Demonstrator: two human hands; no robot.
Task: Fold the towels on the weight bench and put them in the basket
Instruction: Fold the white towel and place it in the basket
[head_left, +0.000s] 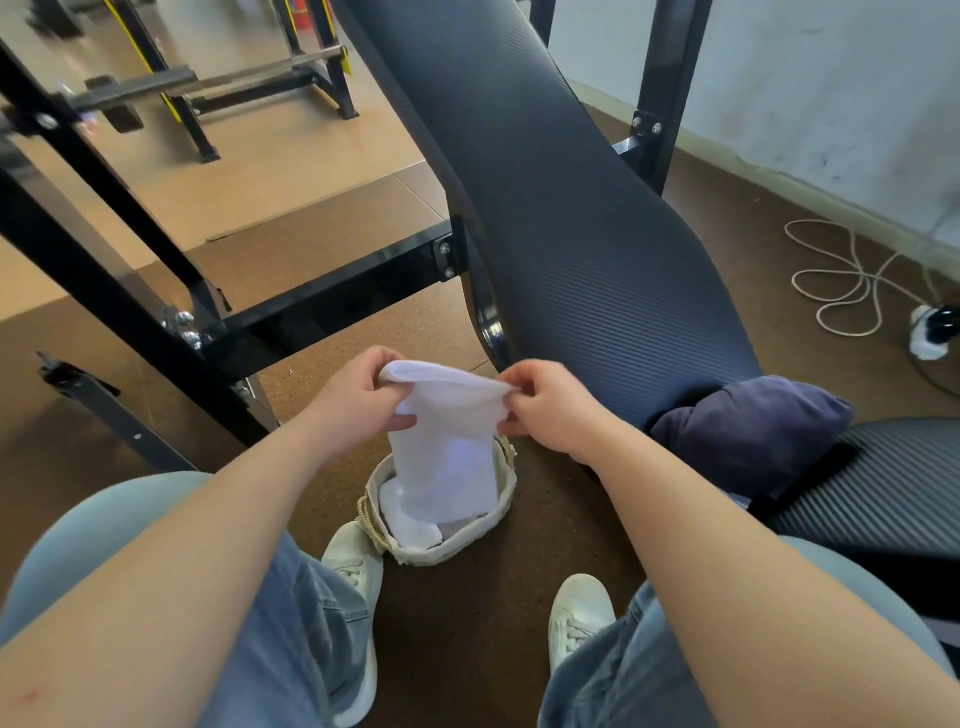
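Observation:
A folded white towel (448, 441) hangs from both my hands, its lower end reaching down into the small cream basket (470, 545) on the floor. My left hand (358, 397) pinches the towel's top left edge. My right hand (545, 405) pinches its top right edge. More white towel (410, 522) lies inside the basket. A dark navy towel (753, 431) sits bunched on the weight bench (582, 218) to the right of my right hand.
The black bench frame (332, 296) crosses the brown floor to the left. My two white shoes (576, 613) stand on either side of the basket. A white cord (841, 280) and a power strip lie on the floor at the right, near the wall.

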